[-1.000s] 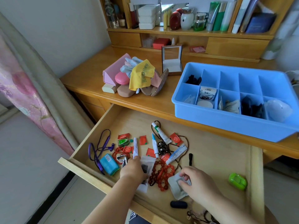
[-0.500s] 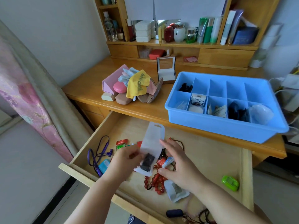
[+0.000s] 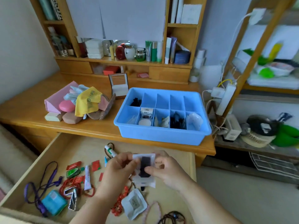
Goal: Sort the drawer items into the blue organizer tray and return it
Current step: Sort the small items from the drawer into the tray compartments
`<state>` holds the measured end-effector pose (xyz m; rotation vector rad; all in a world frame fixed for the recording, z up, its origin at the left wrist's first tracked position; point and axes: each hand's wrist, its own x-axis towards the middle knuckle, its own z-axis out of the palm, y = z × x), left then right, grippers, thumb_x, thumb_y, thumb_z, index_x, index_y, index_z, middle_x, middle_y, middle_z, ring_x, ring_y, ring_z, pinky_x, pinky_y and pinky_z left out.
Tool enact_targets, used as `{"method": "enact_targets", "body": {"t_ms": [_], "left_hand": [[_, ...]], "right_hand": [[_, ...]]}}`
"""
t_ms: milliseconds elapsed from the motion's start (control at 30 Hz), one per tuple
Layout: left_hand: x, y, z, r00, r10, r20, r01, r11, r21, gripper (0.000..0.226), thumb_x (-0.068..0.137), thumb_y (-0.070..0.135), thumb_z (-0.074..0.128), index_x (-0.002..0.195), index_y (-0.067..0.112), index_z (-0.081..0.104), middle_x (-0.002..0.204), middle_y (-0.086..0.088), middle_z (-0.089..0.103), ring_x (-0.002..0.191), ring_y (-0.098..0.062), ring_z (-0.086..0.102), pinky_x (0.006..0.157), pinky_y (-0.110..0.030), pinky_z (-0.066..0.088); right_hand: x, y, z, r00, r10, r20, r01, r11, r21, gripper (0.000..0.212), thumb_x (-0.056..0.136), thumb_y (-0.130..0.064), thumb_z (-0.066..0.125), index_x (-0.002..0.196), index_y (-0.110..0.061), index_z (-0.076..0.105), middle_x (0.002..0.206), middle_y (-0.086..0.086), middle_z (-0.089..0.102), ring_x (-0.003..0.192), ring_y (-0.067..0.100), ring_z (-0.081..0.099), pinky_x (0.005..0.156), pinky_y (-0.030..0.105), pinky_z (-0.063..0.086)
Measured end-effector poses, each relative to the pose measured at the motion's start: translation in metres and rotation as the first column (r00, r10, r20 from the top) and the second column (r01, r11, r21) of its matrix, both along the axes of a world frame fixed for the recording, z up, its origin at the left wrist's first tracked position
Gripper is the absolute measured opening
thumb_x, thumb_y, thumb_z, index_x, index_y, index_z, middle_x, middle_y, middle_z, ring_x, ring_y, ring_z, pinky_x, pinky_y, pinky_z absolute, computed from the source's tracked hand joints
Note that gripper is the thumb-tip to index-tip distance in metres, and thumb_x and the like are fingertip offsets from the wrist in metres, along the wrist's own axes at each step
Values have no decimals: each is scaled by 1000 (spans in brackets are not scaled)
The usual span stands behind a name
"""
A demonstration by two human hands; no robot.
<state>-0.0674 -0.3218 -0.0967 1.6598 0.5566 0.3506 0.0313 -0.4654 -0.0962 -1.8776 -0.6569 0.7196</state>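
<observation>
While both hands' fingers are pinching the upright clear packet, left hand and right hand flanking it, the blue organizer tray is lying just beyond, upward-right.

Even, soft daylight, moderately bright, no hard glare. Faint sheen on the wooden table top at left. Shadows were weak: a soft one under the blue plastic organizer tray front, a darker one under the table edge over the open wooden drawer. Wide-angle distortion bent the shelf uprights and the drawer sides outward at the edges. Motion blur smeared the right-side shelving and the lower corners. Both hands, left hand and right hand, were slightly soft; labels unreadable.
</observation>
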Motion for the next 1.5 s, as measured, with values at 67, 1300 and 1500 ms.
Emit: {"method": "enact_targets", "body": {"t_ms": [67,1300,1500], "left_hand": [[12,-7,-1,999,38,37,-32,988,-150,15,88,13,64,75,9,68,63,-9,64,60,-14,60,58,-19,49],[-101,99,-86,767,398,-503,-166,881,443,16,85,13,56,92,25,64,81,6,65,74,-13,60,67,-29,50],[-112,132,-89,677,454,-580,-32,805,593,54,85,3,47,136,23,42,141,1,36,111,-23,56,78,-28,42]], "right_hand": [[2,-8,4,1000,-15,3,15,1000,0,17,87,-20,66,98,-8,71,109,-2,63,97,11,59,84,25,44],[12,24,-8,586,372,720,-108,916,-386,21,89,-35,52,75,-22,61,67,-11,52,64,7,48,55,23,35],[-45,20,-121,750,525,403,-288,806,-516,37,88,-44,52,124,-37,55,134,-24,43,120,4,49,91,19,41]]}}
